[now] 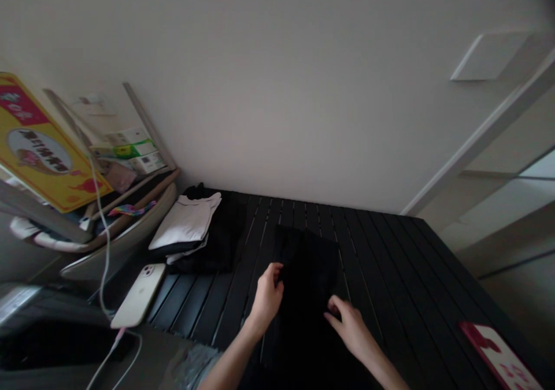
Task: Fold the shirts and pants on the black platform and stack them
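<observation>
The black garment (pixel 306 280) lay spread flat on the slatted table (pixel 390 274), directly in front of the person; its outline was hard to read, dark cloth against dark slats. The left hand (pixel 269 297) was curled closed at the cloth's near-left edge and seemed to pinch it; the right hand (pixel 351 327) was open, its fingers (pixel 333 308) spread and resting on the cloth. To the left, a white garment (pixel 184 222) already lay folded on a black pile (pixel 221 245); the spread garment had not joined that pile and showed no clear fold. Just beside the pile, a white phone (pixel 139 294) lay near the table's edge, with a cable (pixel 102 245) running up from it; beyond stood a yellow sign (pixel 43 141) and some boxes (pixel 130 153). A red-and-white card (pixel 498 358) lay at the far right corner; nothing sat between the hands and the garment.
</observation>
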`<state>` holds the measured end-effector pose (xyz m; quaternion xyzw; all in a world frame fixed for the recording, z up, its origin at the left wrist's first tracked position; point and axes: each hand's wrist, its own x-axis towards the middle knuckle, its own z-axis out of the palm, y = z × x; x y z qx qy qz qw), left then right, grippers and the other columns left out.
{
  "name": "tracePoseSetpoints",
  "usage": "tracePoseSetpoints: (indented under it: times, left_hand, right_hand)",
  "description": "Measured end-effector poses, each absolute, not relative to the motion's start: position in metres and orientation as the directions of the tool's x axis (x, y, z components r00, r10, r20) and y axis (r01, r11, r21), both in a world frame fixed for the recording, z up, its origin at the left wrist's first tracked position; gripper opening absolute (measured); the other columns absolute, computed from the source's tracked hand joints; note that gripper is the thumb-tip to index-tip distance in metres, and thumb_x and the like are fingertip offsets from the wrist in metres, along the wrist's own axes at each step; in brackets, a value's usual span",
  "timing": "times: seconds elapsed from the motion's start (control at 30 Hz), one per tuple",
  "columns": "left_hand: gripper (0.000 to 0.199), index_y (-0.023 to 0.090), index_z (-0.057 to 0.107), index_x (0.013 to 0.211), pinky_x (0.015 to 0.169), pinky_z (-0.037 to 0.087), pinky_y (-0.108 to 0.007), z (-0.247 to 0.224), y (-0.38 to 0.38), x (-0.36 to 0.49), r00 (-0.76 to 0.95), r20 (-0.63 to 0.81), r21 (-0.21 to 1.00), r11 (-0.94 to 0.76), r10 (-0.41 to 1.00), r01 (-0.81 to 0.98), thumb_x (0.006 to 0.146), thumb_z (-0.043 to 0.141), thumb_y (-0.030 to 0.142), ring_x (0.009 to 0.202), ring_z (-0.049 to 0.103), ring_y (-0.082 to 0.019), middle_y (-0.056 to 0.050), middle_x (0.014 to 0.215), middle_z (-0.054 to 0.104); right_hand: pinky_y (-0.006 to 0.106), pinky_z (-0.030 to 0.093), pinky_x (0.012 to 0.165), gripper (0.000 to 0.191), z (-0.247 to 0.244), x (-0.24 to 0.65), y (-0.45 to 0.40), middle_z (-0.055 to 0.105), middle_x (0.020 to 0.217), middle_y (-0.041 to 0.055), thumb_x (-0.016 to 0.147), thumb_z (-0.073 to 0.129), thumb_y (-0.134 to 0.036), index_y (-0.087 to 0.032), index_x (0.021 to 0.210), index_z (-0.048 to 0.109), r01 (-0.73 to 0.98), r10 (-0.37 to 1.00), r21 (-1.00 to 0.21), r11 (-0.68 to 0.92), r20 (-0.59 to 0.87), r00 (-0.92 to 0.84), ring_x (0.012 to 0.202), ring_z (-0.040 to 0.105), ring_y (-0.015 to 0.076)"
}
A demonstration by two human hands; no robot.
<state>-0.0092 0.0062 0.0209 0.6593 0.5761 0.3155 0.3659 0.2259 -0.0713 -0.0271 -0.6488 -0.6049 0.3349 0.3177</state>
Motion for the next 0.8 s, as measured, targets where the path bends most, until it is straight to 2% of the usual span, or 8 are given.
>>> tracePoseSetpoints:
  times: [0.1,0.2,0.33,0.43,0.5,0.6,0.7,0.8]
  left_hand:
    - [0.033,0.019,0.055,0.110,0.085,0.048,-0.030,0.032,0.016,-0.033,0.016,0.081,0.877,-0.079,0.997,0.473,0.079,0.044,0.013,0.093,0.061,-0.017,-0.006,0.100,0.062]
    - [0.033,0.019,0.054,0.112,0.087,0.048,-0.032,0.041,0.027,-0.063,-0.143,0.144,0.862,-0.053,0.979,0.505,0.082,0.041,0.015,0.096,0.061,-0.019,-0.007,0.104,0.062]
    - [0.041,0.015,0.053,0.115,0.088,0.049,-0.034,0.028,0.026,-0.089,-0.113,0.094,0.789,-0.005,0.989,0.615,0.078,0.039,0.005,0.100,0.061,-0.020,-0.010,0.103,0.062]
    - [0.056,0.013,0.051,0.121,0.095,0.046,-0.037,0.005,0.008,-0.086,-0.038,0.116,0.664,-0.049,0.992,0.746,0.070,0.036,-0.004,0.110,0.057,-0.022,-0.013,0.116,0.058]
    - [0.062,0.014,0.049,0.127,0.096,0.045,-0.041,-0.005,-0.007,-0.078,-0.031,0.166,0.571,-0.070,0.986,0.818,0.069,0.036,-0.006,0.115,0.054,-0.024,-0.014,0.126,0.052]
    - [0.057,0.016,0.049,0.129,0.097,0.045,-0.044,-0.002,-0.022,-0.061,0.050,0.250,0.522,-0.178,0.967,0.835,0.075,0.039,-0.001,0.118,0.050,-0.026,-0.013,0.130,0.050]
    - [0.044,0.019,0.054,0.121,0.101,0.043,-0.042,0.013,-0.020,-0.040,0.255,0.313,0.519,-0.389,0.915,0.761,0.083,0.037,0.005,0.122,0.049,-0.023,-0.010,0.126,0.054]
    - [0.042,0.022,0.056,0.122,0.109,0.035,-0.044,0.020,-0.006,-0.019,0.440,0.259,0.459,-0.510,0.860,0.727,0.087,0.039,0.009,0.133,0.039,-0.023,-0.007,0.132,0.054]
  right_hand:
    - [0.030,0.049,0.074,0.025,-0.003,0.247,-0.065,0.060,0.077,0.0022,0.086,0.050,-0.047,-0.023,0.081,0.052,0.501,0.996,-0.863,-0.060,-0.020,0.085,0.077,0.061,0.0191]
    - [0.032,0.049,0.078,0.031,0.033,0.281,-0.047,0.062,0.088,0.0056,0.087,0.049,-0.051,-0.022,0.092,0.054,0.534,0.942,-0.845,-0.042,0.145,0.303,0.086,0.062,0.0212]
    - [0.039,0.048,0.085,0.034,0.078,0.315,-0.014,0.060,0.104,0.0115,0.088,0.047,-0.049,-0.019,0.102,0.055,0.733,0.767,-0.677,0.075,0.509,0.392,0.089,0.060,0.0226]
    - [0.044,0.048,0.087,0.038,0.083,0.312,-0.003,0.056,0.108,0.0144,0.088,0.046,-0.046,-0.016,0.109,0.053,0.849,0.735,-0.520,0.097,0.612,0.291,0.091,0.058,0.0245]
    - [0.042,0.049,0.086,0.034,0.067,0.298,-0.011,0.056,0.107,0.0130,0.089,0.045,-0.043,-0.018,0.109,0.053,0.873,0.832,-0.480,0.090,0.518,0.199,0.094,0.059,0.0251]
    - [0.038,0.051,0.083,0.029,0.024,0.270,-0.041,0.057,0.109,0.0123,0.089,0.044,-0.036,-0.018,0.110,0.054,0.897,0.969,-0.441,0.035,0.235,0.077,0.097,0.061,0.0248]
    - [0.037,0.053,0.080,0.041,-0.017,0.246,-0.073,0.055,0.119,0.0164,0.082,0.054,-0.029,-0.014,0.121,0.053,0.944,0.997,-0.323,-0.069,0.013,0.077,0.100,0.063,0.0277]
    - [0.040,0.053,0.082,0.049,-0.037,0.232,-0.088,0.053,0.129,0.0193,0.078,0.059,-0.023,-0.014,0.125,0.055,0.985,0.991,-0.143,-0.100,-0.103,0.086,0.106,0.062,0.0326]
